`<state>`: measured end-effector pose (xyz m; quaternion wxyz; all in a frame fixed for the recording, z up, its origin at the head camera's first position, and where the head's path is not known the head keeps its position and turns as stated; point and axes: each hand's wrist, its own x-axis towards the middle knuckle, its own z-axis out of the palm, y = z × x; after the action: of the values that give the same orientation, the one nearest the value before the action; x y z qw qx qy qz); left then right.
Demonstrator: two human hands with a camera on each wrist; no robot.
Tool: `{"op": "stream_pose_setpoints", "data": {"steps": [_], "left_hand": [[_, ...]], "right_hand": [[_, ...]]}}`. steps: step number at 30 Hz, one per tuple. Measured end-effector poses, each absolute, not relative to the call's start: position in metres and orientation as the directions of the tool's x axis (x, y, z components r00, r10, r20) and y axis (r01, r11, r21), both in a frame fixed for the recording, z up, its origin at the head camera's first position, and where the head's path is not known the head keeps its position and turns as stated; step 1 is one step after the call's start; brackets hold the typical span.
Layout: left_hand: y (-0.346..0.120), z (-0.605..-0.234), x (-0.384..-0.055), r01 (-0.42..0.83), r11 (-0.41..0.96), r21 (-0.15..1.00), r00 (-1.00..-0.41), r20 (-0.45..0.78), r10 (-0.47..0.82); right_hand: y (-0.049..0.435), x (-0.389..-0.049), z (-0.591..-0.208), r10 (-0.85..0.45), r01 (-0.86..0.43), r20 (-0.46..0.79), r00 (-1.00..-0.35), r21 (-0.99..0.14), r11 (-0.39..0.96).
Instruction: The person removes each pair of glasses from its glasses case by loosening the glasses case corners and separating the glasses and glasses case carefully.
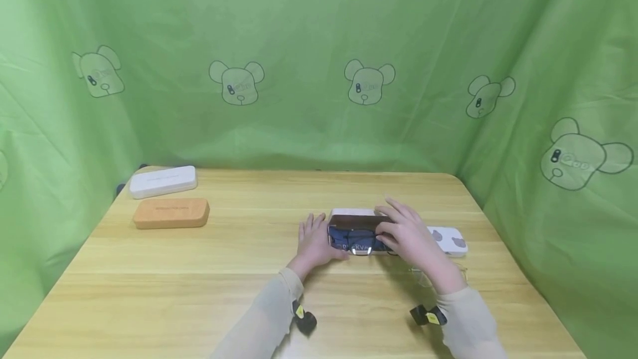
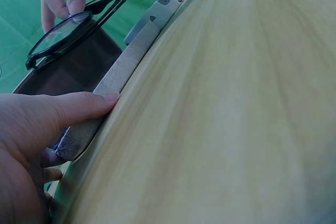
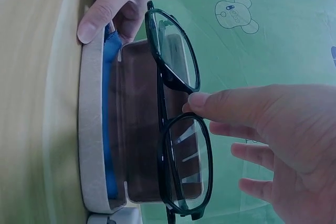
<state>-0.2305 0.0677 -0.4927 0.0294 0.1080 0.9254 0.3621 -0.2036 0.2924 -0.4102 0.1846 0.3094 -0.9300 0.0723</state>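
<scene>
An opened glasses case (image 3: 93,129) with a pale outside and dark brown lining lies on the table, its lid raised at the back. A blue cloth (image 3: 109,140) with pale lettering lies inside. My left hand (image 1: 315,242) grips the case's left end, thumb along the front wall and fingers round the end. Black-framed glasses (image 1: 361,241) are pinched at the bridge by my right hand (image 3: 283,140). In the right wrist view they hang in front of the lid, over the case, temples folded behind the lenses. The other right fingers are spread away from the frame.
Right of the opened case lies a white case (image 1: 451,240) with grey patches. Thin-framed glasses (image 1: 423,277) lie partly hidden under the right wrist. A white case (image 1: 163,181) and an orange case (image 1: 171,213) sit at the back left. Green curtains (image 1: 299,137) surround the table.
</scene>
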Motion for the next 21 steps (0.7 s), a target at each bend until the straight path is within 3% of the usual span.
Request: {"op": "stream_pose_setpoints", "data": {"steps": [21], "left_hand": [[0.068,-0.495,-0.233,0.18,0.735,0.654,-0.975,0.022,0.22]], "right_hand": [[0.295,-0.185,-0.422,-0.565,-0.608,0.322,-0.759,-0.044,0.792]]}}
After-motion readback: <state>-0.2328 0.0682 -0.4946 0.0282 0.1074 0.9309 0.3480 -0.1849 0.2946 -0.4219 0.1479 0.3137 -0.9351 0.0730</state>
